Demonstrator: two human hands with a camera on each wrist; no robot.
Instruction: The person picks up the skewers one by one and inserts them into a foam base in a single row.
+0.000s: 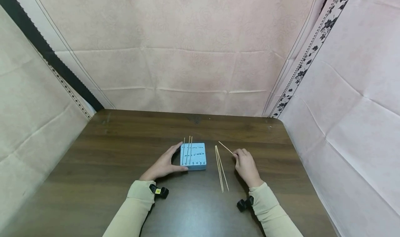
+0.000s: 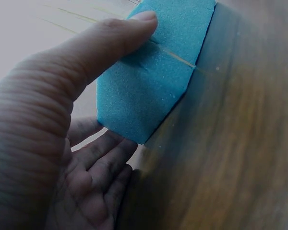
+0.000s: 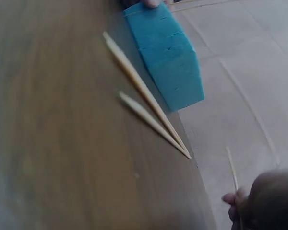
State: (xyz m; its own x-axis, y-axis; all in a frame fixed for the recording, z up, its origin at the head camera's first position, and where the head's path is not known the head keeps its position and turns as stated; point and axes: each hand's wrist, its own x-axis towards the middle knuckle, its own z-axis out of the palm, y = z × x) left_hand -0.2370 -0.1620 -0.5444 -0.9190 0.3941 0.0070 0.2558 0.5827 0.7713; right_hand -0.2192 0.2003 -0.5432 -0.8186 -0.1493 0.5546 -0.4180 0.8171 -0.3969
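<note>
A light-blue foam block (image 1: 197, 156) with rows of small slits on top sits on the table. My left hand (image 1: 164, 165) grips its left end, thumb against the front face and fingers round behind. Three thin wooden sticks (image 1: 188, 150) stand upright near the block's left side. In the left wrist view another thin line crosses the block's front face (image 2: 134, 91) beside the thumb. To the right, my right hand (image 1: 247, 166) pinches a single wooden stick (image 1: 225, 147) by one end, its other end pointing up and left toward the block.
Loose wooden sticks (image 1: 219, 169) lie close together between the block and my right hand, their ends meeting at the far side. The brown wooden table (image 1: 125, 133) reaches back to pale cloth hangings (image 1: 187, 70), which also rise at both sides.
</note>
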